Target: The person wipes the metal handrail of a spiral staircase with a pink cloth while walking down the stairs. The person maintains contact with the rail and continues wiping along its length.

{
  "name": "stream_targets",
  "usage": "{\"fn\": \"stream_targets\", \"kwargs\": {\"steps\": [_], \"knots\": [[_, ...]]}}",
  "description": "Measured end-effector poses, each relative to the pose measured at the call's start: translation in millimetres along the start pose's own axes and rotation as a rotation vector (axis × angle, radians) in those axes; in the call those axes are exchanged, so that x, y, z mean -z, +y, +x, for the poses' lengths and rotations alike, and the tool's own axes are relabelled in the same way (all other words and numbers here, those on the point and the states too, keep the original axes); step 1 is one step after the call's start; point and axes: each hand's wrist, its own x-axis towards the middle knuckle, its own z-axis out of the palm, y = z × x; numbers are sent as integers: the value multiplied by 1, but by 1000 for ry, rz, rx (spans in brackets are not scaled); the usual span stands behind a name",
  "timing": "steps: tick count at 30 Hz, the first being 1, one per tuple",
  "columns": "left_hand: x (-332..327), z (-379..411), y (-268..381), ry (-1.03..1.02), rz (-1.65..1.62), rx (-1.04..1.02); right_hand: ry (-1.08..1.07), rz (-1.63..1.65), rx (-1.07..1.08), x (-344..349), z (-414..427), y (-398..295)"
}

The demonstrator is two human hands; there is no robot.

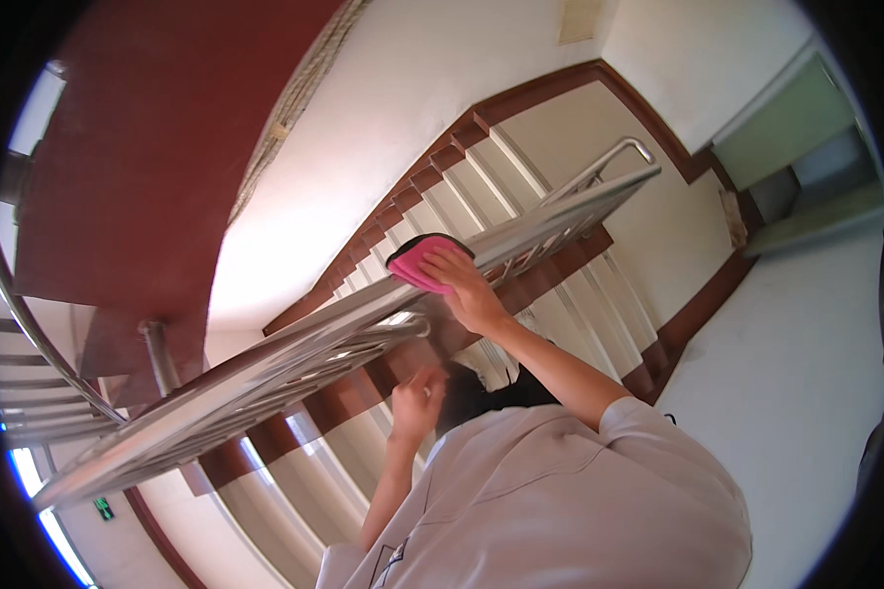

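My right hand [465, 291] presses a folded pink cloth [421, 263] with a dark border onto a stainless steel handrail [324, 313]. The fingers lie flat over the cloth, partly hiding it and the rail beneath. The rail runs slantwise across the view, from lower left to upper right. Below it and nearer my body, my left hand [416, 401] hangs in the air, blurred, with curled fingers and no visible object in them. It stands apart from the rail.
Stairs [457, 184] with brown edging run beyond the rail, and more steps [324, 464] lie on the near side. A bent rail end [637, 147] juts out at upper right. A dark red surface [140, 147] fills the upper left, beside a green door [788, 121] far right.
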Motion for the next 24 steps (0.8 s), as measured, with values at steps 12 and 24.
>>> {"fn": "stream_targets", "kwargs": {"steps": [12,24], "knots": [[-158,15,58,202,-162,344,247,-28,-196,116,-46,232],[-235,61,112,60,-108,260,205,84,-418,183,-85,321]]}}
